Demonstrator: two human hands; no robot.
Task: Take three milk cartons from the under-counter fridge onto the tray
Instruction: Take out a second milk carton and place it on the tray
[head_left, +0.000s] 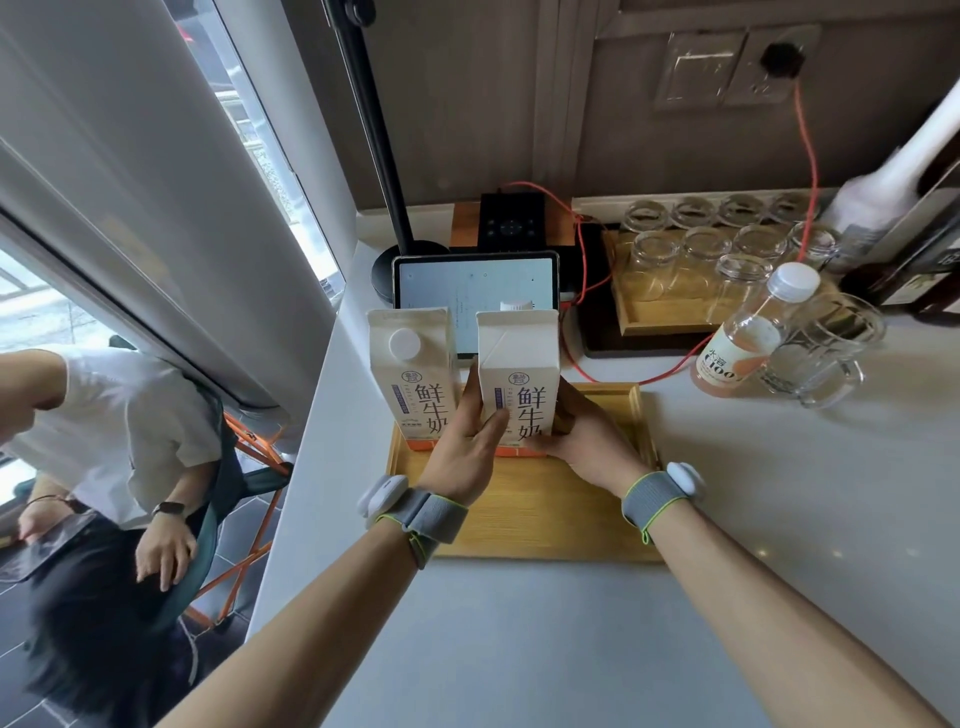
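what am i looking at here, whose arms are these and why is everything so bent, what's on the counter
There is no machine here. One wide-angle camera worn on a person's head looks down at their own arms, and that lens bends the edges. Both wrists wear grey straps carrying small white devices.

The left hand and right hand together hold the right milk carton, which stands upright on the wooden tray. A second carton stands beside it on the same tray, with no hand gripping it. No third carton shows.

Behind them are a tablet, another tray of upturned glasses, an orange drink bottle and a glass mug. Someone else sits at lower left.
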